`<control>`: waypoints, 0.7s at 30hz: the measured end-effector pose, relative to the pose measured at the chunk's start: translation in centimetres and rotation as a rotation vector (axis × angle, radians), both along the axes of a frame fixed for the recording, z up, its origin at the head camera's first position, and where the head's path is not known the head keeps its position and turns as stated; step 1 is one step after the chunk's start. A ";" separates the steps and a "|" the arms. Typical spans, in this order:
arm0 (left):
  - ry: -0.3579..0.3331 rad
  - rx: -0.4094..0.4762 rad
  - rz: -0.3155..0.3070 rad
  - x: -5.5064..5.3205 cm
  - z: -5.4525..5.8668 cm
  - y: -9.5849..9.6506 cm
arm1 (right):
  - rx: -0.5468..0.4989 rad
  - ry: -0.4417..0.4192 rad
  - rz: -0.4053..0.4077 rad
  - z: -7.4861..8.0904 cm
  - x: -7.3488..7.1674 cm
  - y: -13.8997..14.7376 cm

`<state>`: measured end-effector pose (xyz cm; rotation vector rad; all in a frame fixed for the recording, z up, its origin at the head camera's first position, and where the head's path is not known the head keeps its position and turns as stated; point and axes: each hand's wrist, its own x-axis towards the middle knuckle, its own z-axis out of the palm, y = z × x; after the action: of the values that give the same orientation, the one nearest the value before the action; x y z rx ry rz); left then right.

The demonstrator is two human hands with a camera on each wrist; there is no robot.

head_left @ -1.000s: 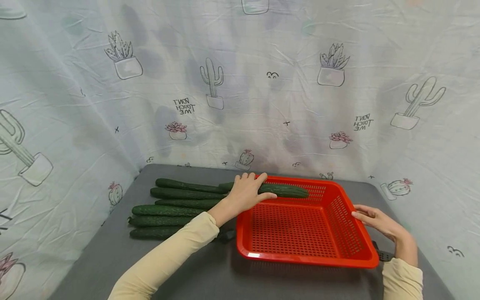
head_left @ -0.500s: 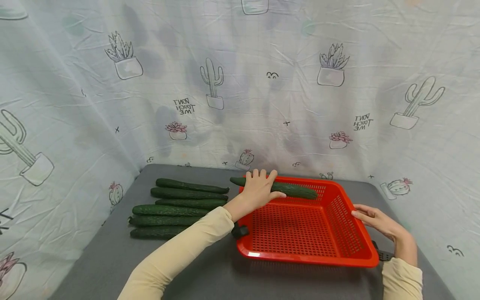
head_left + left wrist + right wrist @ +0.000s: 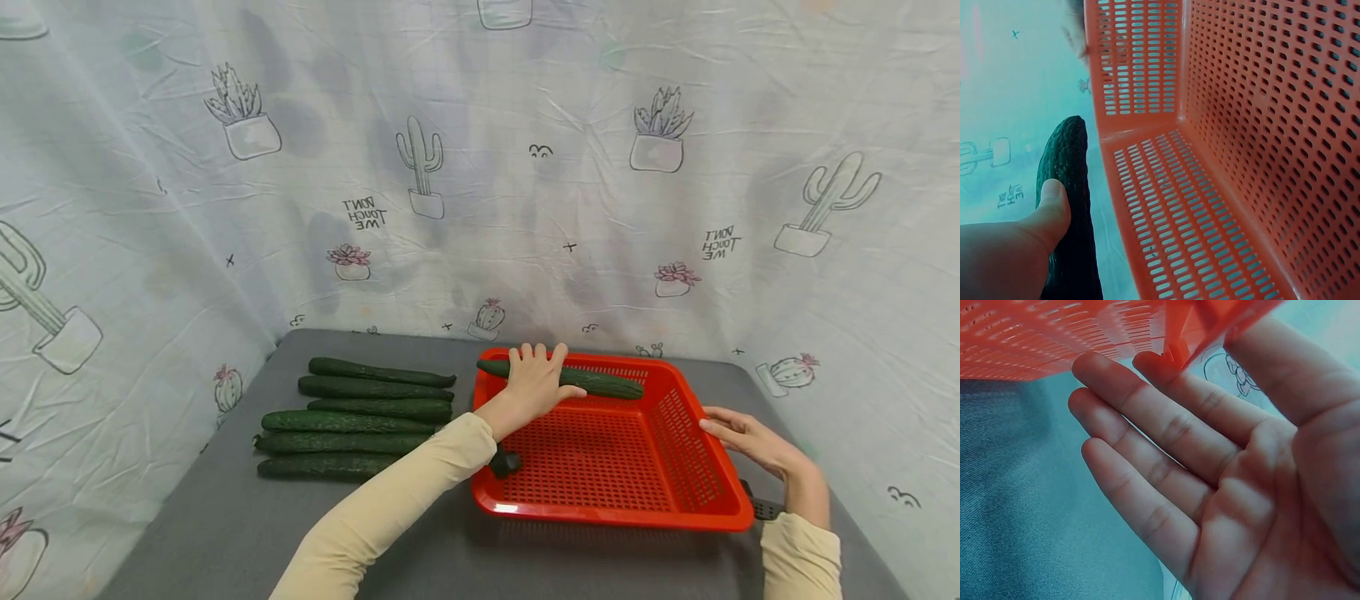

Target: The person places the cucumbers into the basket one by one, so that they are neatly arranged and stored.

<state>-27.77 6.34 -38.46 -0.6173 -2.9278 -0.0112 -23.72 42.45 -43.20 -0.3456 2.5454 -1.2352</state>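
While the left hand (image 3: pixel 534 383) clasps a cucumber (image 3: pixel 606 384) from above, thumb on the near side, I see that cucumber over the far side of the basket (image 3: pixel 611 519); whether it touches the wall, I can't tell. The right hand (image 3: pixel 753 437) pinches the basket's right rim by thumb and forefinger, the other fingers loosely extended outside. Six more cucumbers (image 3: pixel 348 422) lie side by side on the table (image 3: pixel 202 517).
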 end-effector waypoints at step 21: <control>-0.100 -0.031 0.088 -1.0 -2.4 3.9 | -0.007 0.002 -0.007 -0.1 0.2 -0.2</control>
<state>-28.81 10.26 -40.82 -0.5064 -3.0550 0.0140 -23.56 42.29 -43.35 -0.3392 2.5467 -1.2473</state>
